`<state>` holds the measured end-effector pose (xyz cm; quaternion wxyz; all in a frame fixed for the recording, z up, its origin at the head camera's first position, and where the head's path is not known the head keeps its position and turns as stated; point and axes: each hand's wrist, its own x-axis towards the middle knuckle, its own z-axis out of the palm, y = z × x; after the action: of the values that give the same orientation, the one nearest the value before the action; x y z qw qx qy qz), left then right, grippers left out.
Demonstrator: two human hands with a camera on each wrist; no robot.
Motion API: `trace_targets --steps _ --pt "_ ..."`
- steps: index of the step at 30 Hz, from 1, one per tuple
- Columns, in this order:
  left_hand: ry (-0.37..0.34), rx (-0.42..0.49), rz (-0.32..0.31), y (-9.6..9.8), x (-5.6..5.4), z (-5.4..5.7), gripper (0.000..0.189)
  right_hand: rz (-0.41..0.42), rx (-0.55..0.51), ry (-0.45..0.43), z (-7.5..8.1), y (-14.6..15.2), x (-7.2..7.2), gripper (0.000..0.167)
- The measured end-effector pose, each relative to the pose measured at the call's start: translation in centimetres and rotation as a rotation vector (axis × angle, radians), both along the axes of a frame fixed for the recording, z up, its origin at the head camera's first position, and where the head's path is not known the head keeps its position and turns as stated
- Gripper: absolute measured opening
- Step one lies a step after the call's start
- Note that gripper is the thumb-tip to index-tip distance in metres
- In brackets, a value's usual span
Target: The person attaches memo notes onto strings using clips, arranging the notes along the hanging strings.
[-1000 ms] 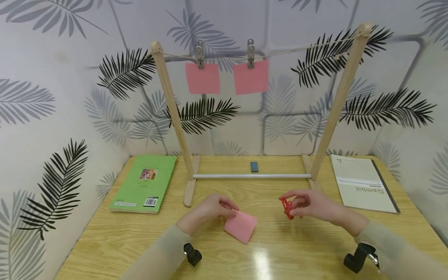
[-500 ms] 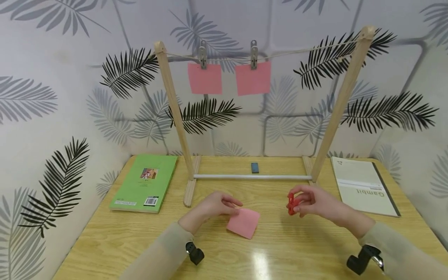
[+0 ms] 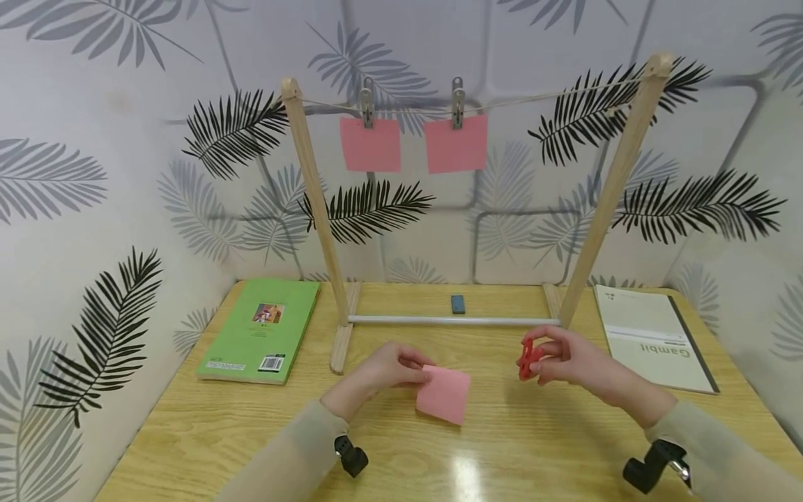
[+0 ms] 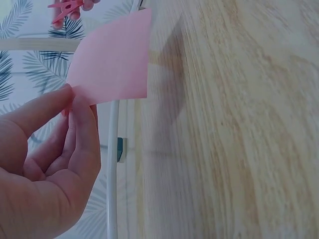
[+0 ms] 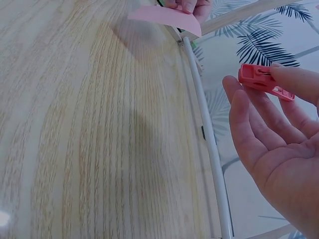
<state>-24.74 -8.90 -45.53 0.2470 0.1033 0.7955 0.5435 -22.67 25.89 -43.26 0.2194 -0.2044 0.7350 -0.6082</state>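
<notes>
A pink sticky note (image 3: 444,396) is pinched at one corner between the thumb and fingers of my left hand (image 3: 390,373). In the left wrist view the note (image 4: 112,59) is held above the table, its sheet slightly curved. My right hand (image 3: 567,357) holds a red clothespin (image 3: 528,360) between thumb and fingers, apart from the note. The right wrist view shows the clothespin (image 5: 266,81) lying against the fingers under the thumb. Two more pink notes, a left one (image 3: 371,146) and a right one (image 3: 456,146), hang from metal clips on a string.
A wooden frame with a left post (image 3: 316,195) and right post (image 3: 617,188) carries the string. Its white crossbar (image 3: 452,321) runs low across the table, with a small blue block (image 3: 458,304) behind it. A green book (image 3: 260,331) lies left, a notepad (image 3: 652,338) right.
My left hand has raised the pink note slightly and tilted it more upright. My right hand has shifted a little up and to the right, and the clothespin has turned in its fingers.
</notes>
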Motion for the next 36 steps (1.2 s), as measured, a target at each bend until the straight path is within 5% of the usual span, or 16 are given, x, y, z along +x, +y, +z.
trace_targets --steps 8,16,25,36 --pt "-0.035 0.070 0.042 0.4 0.2 0.2 0.026 -0.048 0.034 -0.004 0.7 0.2 0.2 0.041" --pt "-0.007 0.108 0.055 0.7 -0.4 1.1 0.020 -0.084 0.012 0.000 2.7 0.4 -0.1 0.029" --pt "0.006 0.143 0.059 1.2 -0.3 1.9 0.021 -0.077 -0.034 0.019 3.2 0.4 -0.3 0.022" --pt "0.019 0.190 0.128 2.0 -0.9 3.4 0.019 -0.157 -0.015 0.079 6.4 0.9 -0.9 0.027"
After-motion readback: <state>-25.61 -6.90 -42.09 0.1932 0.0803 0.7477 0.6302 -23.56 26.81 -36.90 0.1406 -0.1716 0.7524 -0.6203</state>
